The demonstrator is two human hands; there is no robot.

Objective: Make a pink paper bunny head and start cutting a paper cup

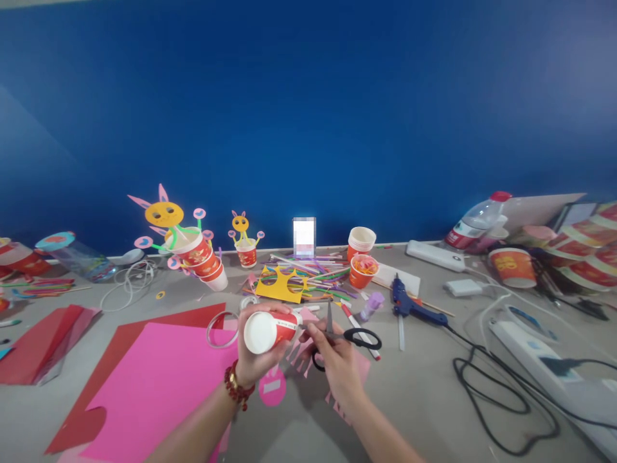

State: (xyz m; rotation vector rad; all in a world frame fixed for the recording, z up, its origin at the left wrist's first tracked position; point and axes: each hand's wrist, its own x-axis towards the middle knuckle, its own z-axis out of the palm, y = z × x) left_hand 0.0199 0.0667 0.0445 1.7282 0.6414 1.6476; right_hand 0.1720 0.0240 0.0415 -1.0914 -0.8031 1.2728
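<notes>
My left hand [260, 360] is wrapped round a red and white paper cup [261, 332], which lies on its side with its white base towards me. Black-handled scissors [357, 335] are in my right hand [337, 360], just right of the cup, their blades pointing away from me. The fingertips of my right hand are close to the cup's rim; whether they touch it is too small to tell. Under and beside my hands are cut pink paper strips [301, 360] and a round pink paper piece [272, 388].
Pink sheets [159, 392] lie at left. Behind stand decorated cups [193, 251], a yellow paper piece [279, 286] and pipe cleaners [318, 267]. To the right are a blue glue gun [409, 305], a marker [361, 331], black cable [475, 360] and a power strip [535, 360].
</notes>
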